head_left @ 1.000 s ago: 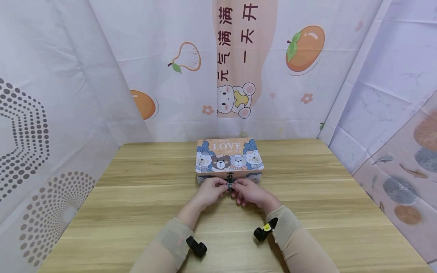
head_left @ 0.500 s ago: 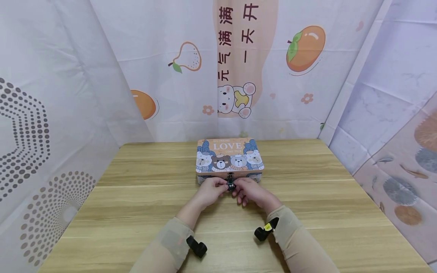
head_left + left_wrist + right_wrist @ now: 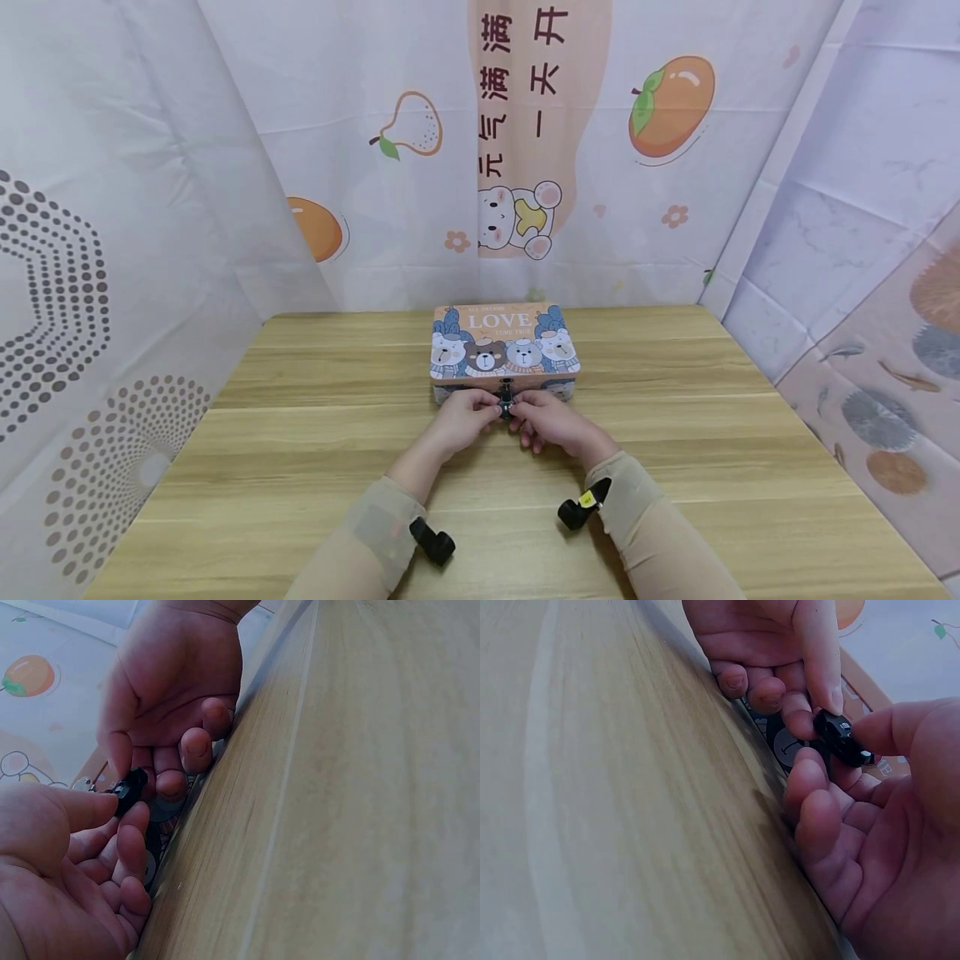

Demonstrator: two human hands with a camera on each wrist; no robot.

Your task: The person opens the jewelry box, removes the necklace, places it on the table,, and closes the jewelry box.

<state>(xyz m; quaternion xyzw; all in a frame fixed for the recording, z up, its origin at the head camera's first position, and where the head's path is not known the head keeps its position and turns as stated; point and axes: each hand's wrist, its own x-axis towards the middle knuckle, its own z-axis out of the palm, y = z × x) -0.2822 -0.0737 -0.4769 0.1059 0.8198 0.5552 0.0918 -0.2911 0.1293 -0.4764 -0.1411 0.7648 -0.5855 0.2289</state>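
Note:
A tin box (image 3: 501, 321) with bears and the word LOVE on its lid stands closed near the back of the table. At its front clasp hangs a small black padlock (image 3: 506, 408), whose face shows tiny white marks in the right wrist view. My left hand (image 3: 462, 417) pinches the padlock (image 3: 131, 790) from the left between thumb and forefinger. From the other side my right hand (image 3: 553, 421) pinches the padlock (image 3: 841, 739), thumb in front, its other fingers loosely curled beneath. The fingers hide part of the box's front.
The wood-grain table (image 3: 300, 467) spreads around the box on all sides. Right behind it hangs a printed curtain (image 3: 360, 208), with further patterned sheets along the left and right edges. A small black camera is strapped to each wrist.
My right fingertips have shifted slightly, off the padlock's face half a second ago and back against it now. The left hand and the box stay in place.

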